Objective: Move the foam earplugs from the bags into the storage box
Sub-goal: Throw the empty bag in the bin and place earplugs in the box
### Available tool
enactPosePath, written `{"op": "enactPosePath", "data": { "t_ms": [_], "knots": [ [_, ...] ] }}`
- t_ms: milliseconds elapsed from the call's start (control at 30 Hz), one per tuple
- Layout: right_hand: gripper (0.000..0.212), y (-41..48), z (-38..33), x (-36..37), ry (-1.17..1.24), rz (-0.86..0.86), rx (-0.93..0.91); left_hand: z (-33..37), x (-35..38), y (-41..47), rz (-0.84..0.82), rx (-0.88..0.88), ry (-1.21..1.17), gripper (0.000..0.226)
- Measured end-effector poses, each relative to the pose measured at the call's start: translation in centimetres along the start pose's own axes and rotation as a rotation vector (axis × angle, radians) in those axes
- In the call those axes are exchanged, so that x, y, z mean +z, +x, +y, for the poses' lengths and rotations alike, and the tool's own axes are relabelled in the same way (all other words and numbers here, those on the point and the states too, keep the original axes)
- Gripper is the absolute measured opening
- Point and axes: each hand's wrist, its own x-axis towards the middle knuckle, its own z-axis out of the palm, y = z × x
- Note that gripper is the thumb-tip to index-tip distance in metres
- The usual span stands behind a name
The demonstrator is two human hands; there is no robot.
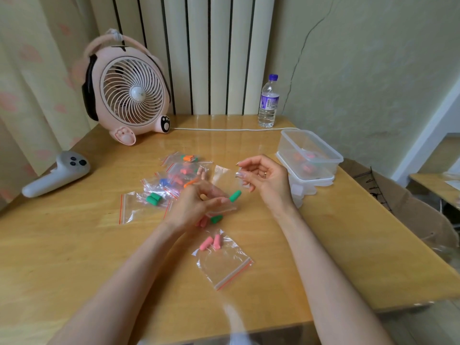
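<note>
Green earplug pokes from the clear bag pinched in the left hand above the table, while the right hand, fingers loosely curled and seemingly empty, hovers near the plastic storage box at the table's right side.

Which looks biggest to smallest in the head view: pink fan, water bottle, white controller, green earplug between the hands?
1. pink fan
2. white controller
3. water bottle, though it stands farther from the camera, so its place against the controller is unsure
4. green earplug, plainly smallest
</note>
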Motion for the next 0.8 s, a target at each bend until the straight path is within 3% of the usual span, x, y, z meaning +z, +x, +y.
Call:
{"op": "enactPosePath", "data": {
  "t_ms": [133,300,400,533,667,800],
  "knots": [
    [0.019,-0.1,-0.2,0.1,0.009,-0.021,0.039,-0.5,-0.1,0.3,0.066,-0.058,-0.154,0.026],
    [0.016,0.1,0.2,-0.4,-0.050,-0.153,0.174,-0.2,-0.6,0.3,0.151,-0.055,-0.389,0.020],
    [0.020,0.2,0.9,-0.2,-0.163,-0.230,0.227,-0.2,-0.8,0.5,0.195,-0.054,-0.408,0.016],
    [0.010,0.0,1.3,0.0,-0.283,-0.223,0.274,-0.1,-0.7,0.3,0.150,-0.046,-0.411,0.004],
    [0.016,-0.1,1.3,0.0,-0.340,-0.235,0.271,0.4,-0.8,0.2,0.152,-0.002,-0.387,0.024],
    [0.021,-0.1,1.2,0.0,-0.380,-0.260,0.291,0.4,-1.2,0.4,0.270,-0.001,-0.447,0.024]
  ]
}}
